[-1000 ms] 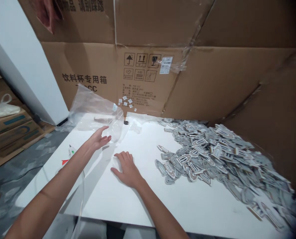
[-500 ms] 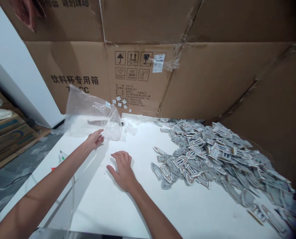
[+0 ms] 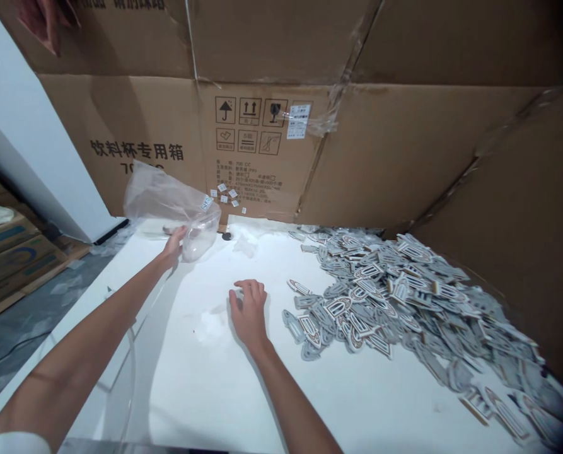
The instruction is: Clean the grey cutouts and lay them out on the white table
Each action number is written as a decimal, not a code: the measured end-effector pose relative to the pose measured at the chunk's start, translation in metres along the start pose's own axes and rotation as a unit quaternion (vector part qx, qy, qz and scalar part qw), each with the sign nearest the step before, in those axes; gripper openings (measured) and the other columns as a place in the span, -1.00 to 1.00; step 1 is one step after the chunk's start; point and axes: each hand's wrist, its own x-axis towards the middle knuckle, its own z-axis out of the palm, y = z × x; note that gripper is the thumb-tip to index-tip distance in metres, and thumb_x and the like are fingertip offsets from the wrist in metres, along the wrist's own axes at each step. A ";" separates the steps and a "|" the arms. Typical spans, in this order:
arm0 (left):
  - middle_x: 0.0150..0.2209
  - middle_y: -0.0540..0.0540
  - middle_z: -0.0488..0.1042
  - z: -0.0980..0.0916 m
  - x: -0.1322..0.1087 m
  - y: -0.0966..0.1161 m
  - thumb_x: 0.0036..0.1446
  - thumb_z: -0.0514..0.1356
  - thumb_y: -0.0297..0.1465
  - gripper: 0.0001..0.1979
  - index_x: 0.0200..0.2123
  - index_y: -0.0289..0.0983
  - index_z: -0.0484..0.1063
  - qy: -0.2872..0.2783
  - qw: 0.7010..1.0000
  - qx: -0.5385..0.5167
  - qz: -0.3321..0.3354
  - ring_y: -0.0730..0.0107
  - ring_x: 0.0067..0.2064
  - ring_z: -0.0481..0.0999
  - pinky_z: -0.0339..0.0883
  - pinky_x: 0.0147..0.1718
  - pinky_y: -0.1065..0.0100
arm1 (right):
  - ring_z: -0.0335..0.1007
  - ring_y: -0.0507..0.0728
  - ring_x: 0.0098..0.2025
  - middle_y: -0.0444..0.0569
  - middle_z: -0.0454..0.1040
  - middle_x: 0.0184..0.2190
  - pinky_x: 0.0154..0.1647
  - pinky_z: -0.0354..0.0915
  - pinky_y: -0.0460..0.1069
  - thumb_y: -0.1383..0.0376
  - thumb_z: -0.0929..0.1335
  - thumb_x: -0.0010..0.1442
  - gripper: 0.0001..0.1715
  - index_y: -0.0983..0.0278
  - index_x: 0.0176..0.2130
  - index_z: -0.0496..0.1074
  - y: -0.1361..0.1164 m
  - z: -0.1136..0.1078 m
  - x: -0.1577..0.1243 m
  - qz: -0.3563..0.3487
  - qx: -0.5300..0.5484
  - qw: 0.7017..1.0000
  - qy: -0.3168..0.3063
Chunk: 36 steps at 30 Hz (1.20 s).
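My left hand [image 3: 174,244] reaches to the far left of the white table [image 3: 205,372] and is closed on the lower edge of a clear plastic bag [image 3: 168,202], which stands puffed up against the cardboard wall. My right hand [image 3: 249,313] rests palm down on the table near its middle, fingers apart, holding nothing. Just to its right begins a big heap of several grey and white flat cut-out pieces [image 3: 394,296] that spreads to the right edge.
Large flattened cardboard boxes [image 3: 262,139] wall in the back and right of the table. Small white stickers [image 3: 227,194] cling to the cardboard. A thin clear film scrap [image 3: 244,244] lies at the back. Cartons [image 3: 11,258] sit on the floor at left.
My left hand moved farther back and closed on the plastic bag, which bunched up toward the wall. My right hand slid a little to the right, toward the pile.
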 end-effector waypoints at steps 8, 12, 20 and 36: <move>-0.04 -0.13 0.59 -0.034 -0.048 -0.006 0.43 0.27 -0.14 -0.65 0.05 -0.30 0.51 0.048 0.991 0.119 0.039 0.27 -0.12 0.61 0.57 -0.10 0.16 | 0.32 0.29 0.05 0.04 0.50 -0.06 0.15 0.18 0.22 0.23 0.30 0.50 -0.85 0.19 -0.12 0.45 0.007 0.001 0.003 0.030 0.008 0.999 0.036; -0.26 -0.11 0.62 -0.051 -0.119 -0.020 0.29 0.35 -0.05 -0.65 -0.25 -0.24 0.59 -0.089 0.971 0.195 0.106 0.20 -0.22 0.62 0.51 -0.13 0.19 | 0.33 0.28 0.01 0.03 0.51 -0.10 0.13 0.23 0.22 0.22 0.29 0.49 -0.82 0.19 -0.17 0.46 0.012 -0.002 0.004 0.037 0.013 0.997 0.059; 0.49 -0.25 0.30 -0.029 -0.222 -0.055 0.00 0.51 0.14 0.01 0.46 0.00 0.32 -0.333 0.802 0.371 0.330 -0.38 0.53 0.13 -0.18 0.50 -0.39 | 0.36 0.26 -0.04 0.03 0.49 -0.19 0.08 0.33 0.19 0.27 0.24 0.53 -0.76 0.18 -0.18 0.44 0.007 -0.020 -0.005 0.006 -0.029 0.995 0.097; 0.10 -0.19 0.59 -0.033 -0.207 -0.070 0.44 0.21 -0.32 -0.83 -0.01 -0.12 0.59 -0.292 0.767 0.387 0.421 0.01 0.12 0.54 0.39 0.17 -0.07 | 0.32 0.39 -0.03 0.18 0.55 -0.07 0.05 0.31 0.31 0.19 0.36 0.45 -0.80 0.23 -0.03 0.53 0.055 -0.135 -0.087 -0.044 -0.311 0.946 0.072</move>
